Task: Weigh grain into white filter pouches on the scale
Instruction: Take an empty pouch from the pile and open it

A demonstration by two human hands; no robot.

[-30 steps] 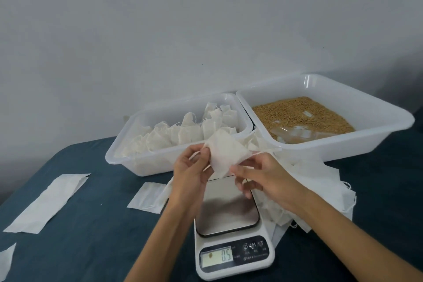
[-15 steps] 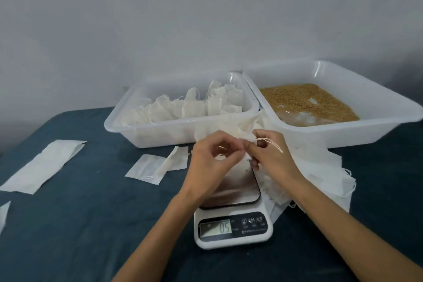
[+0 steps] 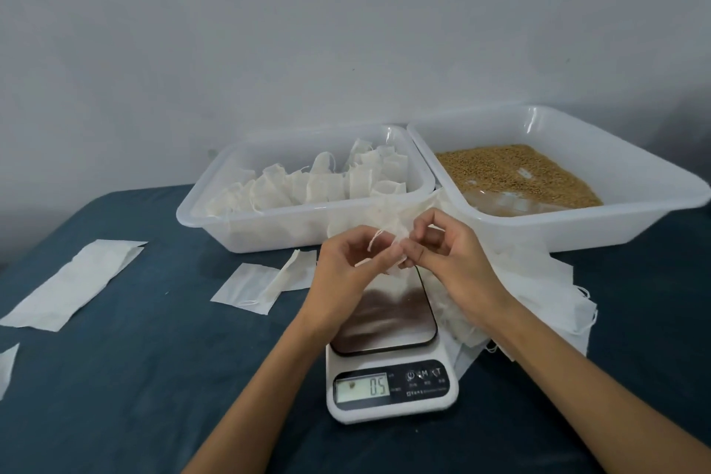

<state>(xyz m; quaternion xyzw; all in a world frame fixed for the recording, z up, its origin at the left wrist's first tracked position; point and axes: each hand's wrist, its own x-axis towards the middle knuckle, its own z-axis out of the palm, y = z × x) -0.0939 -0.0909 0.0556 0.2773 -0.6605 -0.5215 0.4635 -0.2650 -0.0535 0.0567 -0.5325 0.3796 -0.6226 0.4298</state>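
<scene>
Both your hands meet above the far edge of the scale (image 3: 388, 350), and they hold one white pouch (image 3: 388, 233) between them. Your left hand (image 3: 348, 269) has its fingers curled, thumb and fingertips nipping the pouch's drawstring (image 3: 374, 240) and near edge. Your right hand (image 3: 448, 256) pinches the opposite edge, fingers bent.

Pouch hangs bunched in the air, not on the platform; display shows 05. Its mouth, as far as can be judged, faces up and toward you, though the folds hide it.

Grain tray (image 3: 654, 181) lies ahead and to your right, just beyond the right hand, so that hand is the nearer one for reaching the grain (image 3: 511, 173). Left hand seems better placed to hold the pouch open.

Filled pouches stand in the left tray (image 3: 238, 227); a stack of flat ones (image 3: 538, 289) lies right of the scale.
</scene>
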